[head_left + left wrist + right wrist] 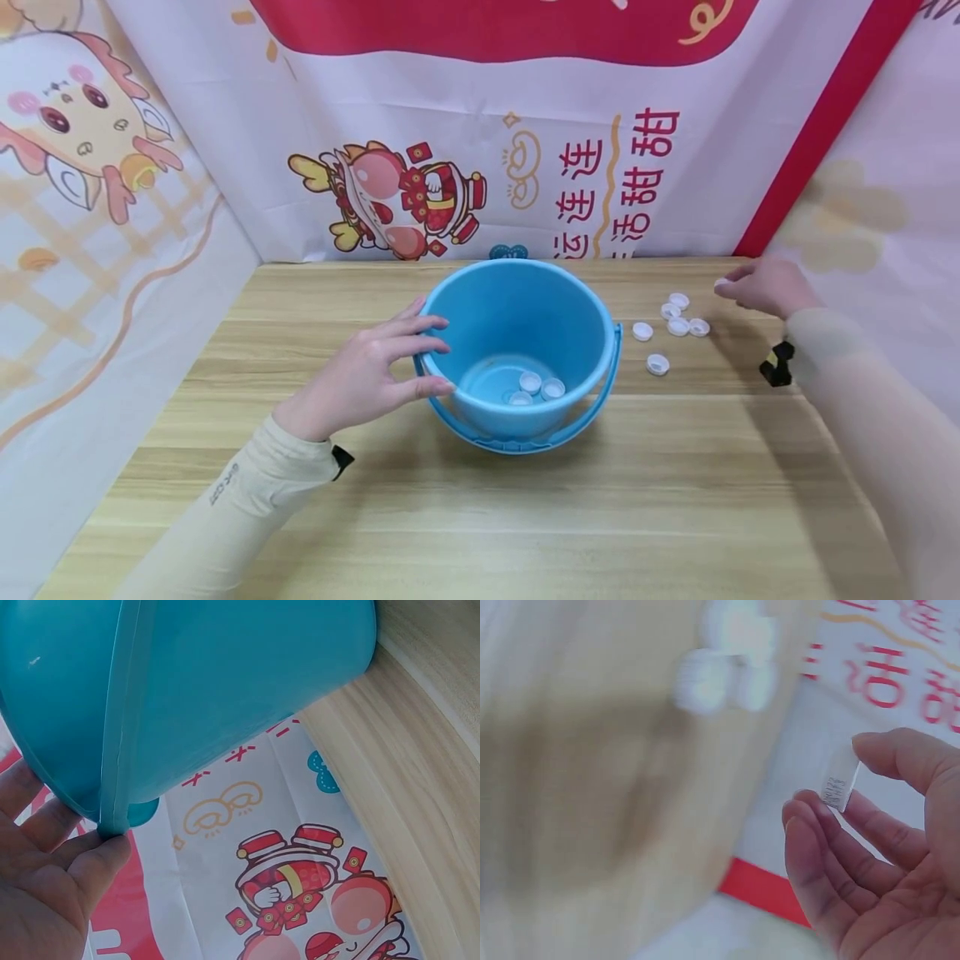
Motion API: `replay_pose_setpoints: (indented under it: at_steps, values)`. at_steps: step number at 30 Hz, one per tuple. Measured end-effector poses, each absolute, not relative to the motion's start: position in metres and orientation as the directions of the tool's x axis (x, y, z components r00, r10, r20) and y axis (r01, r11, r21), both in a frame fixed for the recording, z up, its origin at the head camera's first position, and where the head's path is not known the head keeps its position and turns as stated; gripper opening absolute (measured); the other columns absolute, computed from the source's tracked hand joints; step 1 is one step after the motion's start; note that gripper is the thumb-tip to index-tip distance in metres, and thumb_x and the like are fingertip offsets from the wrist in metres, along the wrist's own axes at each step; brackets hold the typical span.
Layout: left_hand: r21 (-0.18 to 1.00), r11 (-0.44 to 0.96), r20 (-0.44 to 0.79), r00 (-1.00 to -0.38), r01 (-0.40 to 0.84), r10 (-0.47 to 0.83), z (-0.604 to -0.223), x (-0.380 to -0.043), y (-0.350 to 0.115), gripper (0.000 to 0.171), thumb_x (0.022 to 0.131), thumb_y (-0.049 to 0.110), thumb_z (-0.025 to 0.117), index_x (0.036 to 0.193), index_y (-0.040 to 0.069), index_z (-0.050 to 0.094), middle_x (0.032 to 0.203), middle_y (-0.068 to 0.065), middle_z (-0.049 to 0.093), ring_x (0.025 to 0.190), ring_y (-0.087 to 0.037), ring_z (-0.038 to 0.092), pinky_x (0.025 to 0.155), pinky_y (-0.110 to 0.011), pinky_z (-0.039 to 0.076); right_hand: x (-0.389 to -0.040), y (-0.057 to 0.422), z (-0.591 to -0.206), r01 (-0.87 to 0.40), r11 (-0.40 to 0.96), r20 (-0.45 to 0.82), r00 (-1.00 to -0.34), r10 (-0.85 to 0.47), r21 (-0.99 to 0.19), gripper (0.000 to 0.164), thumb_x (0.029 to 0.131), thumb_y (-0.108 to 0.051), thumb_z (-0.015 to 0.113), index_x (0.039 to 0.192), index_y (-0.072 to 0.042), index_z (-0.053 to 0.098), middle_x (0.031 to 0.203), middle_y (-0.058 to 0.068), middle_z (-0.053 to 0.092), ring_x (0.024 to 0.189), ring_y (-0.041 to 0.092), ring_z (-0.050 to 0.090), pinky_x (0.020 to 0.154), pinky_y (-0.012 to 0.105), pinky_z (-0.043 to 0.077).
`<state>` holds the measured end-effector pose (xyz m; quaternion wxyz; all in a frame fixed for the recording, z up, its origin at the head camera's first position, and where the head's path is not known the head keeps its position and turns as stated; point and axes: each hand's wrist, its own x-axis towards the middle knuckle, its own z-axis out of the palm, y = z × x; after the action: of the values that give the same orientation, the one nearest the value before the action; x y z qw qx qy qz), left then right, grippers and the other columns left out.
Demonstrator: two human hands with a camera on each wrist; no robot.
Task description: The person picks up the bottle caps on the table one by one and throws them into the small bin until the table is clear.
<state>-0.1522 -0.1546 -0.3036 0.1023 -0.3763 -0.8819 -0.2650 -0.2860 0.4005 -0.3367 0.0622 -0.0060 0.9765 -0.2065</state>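
A light blue bucket [517,304] stands upright on the wooden table, its handle hanging down on the near side. My left hand [375,367] grips the left side of its rim, thumb outside and fingers over the edge; in the left wrist view the thumb [105,866] presses the rim. Several white bottle caps [530,382] lie on the bucket's floor. Off to the right, my right hand [768,287] pinches one white bottle cap [841,780] between thumb and fingers, held above the table. Small dark print shows on that cap's side.
To the right of the bucket, several more white bottle caps [678,326] lie loosely grouped on the table [450,517]. A printed cloth [420,92] hangs behind the table, and more printed cloth covers both sides.
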Motion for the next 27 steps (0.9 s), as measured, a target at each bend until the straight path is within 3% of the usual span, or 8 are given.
replay_pose_setpoints:
  at_steps: [8, 16, 27]
  values:
    - [0.387, 0.575, 0.380, -0.694, 0.720, 0.612, -0.304, -0.152, -0.156, 0.048, 0.084, 0.044, 0.078, 0.118, 0.011, 0.073, 0.140, -0.007, 0.057, 0.144, -0.032, 0.031, 0.102, -0.053, 0.043, -0.268, 0.377, -0.288, 0.034, 0.860, -0.040, -0.999, 0.015, -0.509, 0.086, 0.085, -0.070, 0.059, 0.135, 0.000, 0.056, 0.123, 0.028, 0.059, 0.105, 0.040, 0.053, 0.080, 0.054, 0.049]
    - [0.396, 0.575, 0.371, -0.698, 0.715, 0.613, -0.303, -0.151, -0.156, 0.048, 0.084, 0.044, 0.077, 0.119, 0.011, 0.072, 0.141, -0.007, 0.056, 0.145, -0.030, 0.030, 0.102, -0.052, 0.043, -0.244, 0.332, -0.240, -0.029, 0.792, 0.096, -0.995, 0.037, -0.609, 0.070, 0.083, -0.065, 0.067, 0.130, -0.012, 0.065, 0.112, 0.013, 0.064, 0.093, 0.030, 0.056, 0.064, 0.028, 0.053]
    - [0.397, 0.588, 0.356, -0.708, 0.705, 0.610, -0.303, -0.151, -0.156, 0.049, 0.085, 0.046, 0.076, 0.120, 0.012, 0.072, 0.142, -0.006, 0.055, 0.145, -0.029, 0.030, 0.099, -0.052, 0.046, -0.213, 0.254, -0.204, -0.229, 0.675, 0.165, -0.974, -0.158, -0.701, 0.051, 0.088, -0.053, 0.070, 0.126, -0.019, 0.066, 0.111, 0.005, 0.066, 0.094, 0.026, 0.063, 0.076, 0.025, 0.053]
